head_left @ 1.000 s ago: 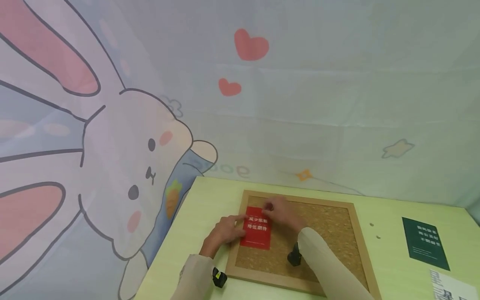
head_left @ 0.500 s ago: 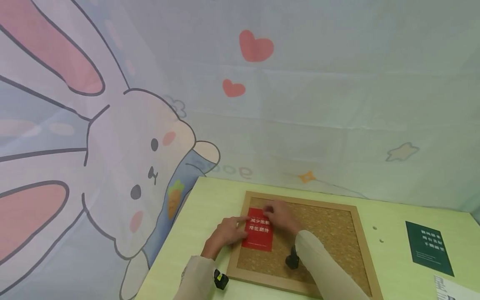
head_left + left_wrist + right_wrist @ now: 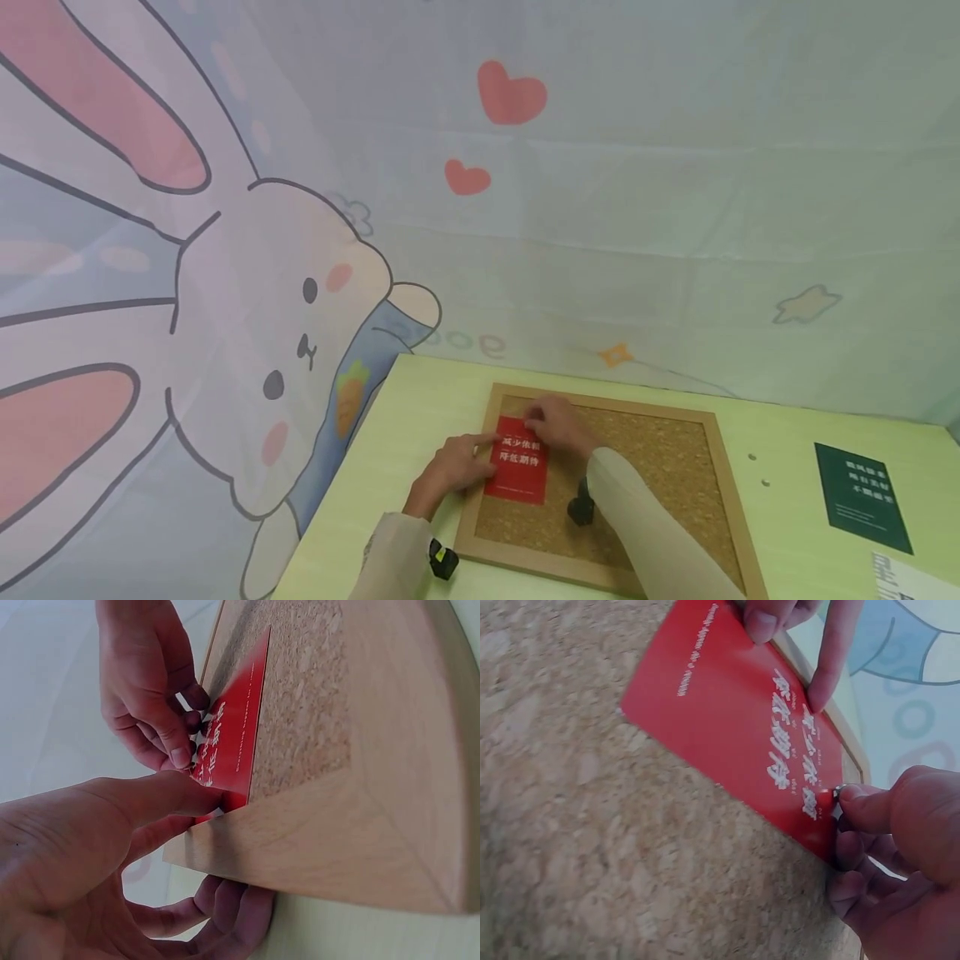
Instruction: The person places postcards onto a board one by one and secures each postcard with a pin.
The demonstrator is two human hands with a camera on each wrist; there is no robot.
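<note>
A red card (image 3: 517, 479) with white writing lies on the cork board (image 3: 637, 467), along its left side. My left hand (image 3: 457, 465) touches the card's left edge with thumb and index finger spread apart. In the left wrist view, its other fingers hang outside the wooden frame (image 3: 300, 832). At the card's top right corner is my right hand (image 3: 557, 423). Its thumb and fingers pinch a small shiny metal thumbtack (image 3: 838, 793) at the card's surface, with most of the tack hidden by the thumb. The right fingertips reach past the card's edge.
Two small metal tacks (image 3: 752, 457) lie on the pale yellow-green table (image 3: 787, 533) right of the board. Further right are a dark green card (image 3: 862, 497) and a white printed sheet (image 3: 915, 579). A cloth with a cartoon rabbit (image 3: 240, 333) hangs behind.
The head view has shifted slightly. My right wrist has swung a little to the left while its fingers stay at the card's top corner. The left hand keeps its place.
</note>
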